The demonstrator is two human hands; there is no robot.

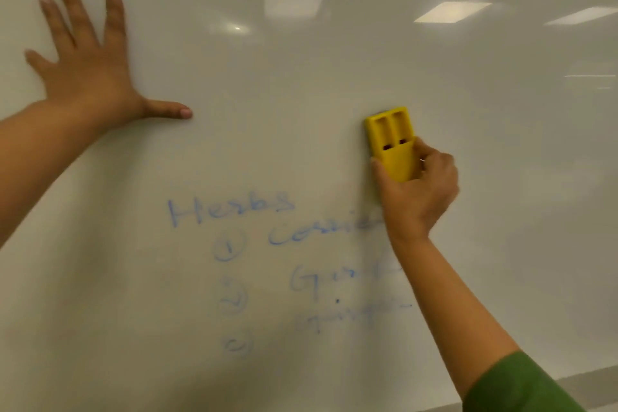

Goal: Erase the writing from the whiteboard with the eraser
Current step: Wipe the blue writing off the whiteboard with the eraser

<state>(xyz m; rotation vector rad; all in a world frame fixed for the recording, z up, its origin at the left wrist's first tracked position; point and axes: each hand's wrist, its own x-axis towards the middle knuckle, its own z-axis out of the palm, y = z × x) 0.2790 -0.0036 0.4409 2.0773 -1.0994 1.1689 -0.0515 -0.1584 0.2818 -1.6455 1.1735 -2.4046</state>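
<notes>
Gripped in the right hand (416, 191): yellow plastic block eraser (392, 143), fingers and thumb curled round its lower half, held upright against the glossy white whiteboard (301, 77), above and right of the writing. Left hand (88, 70): flat on the board at upper left, fingers straight and spread, thumb out sideways, holding nothing. Blue marker writing (284, 264): faint, smeared list at lower centre, partly behind the right forearm. Green sleeve (521, 385): lower right corner.
</notes>
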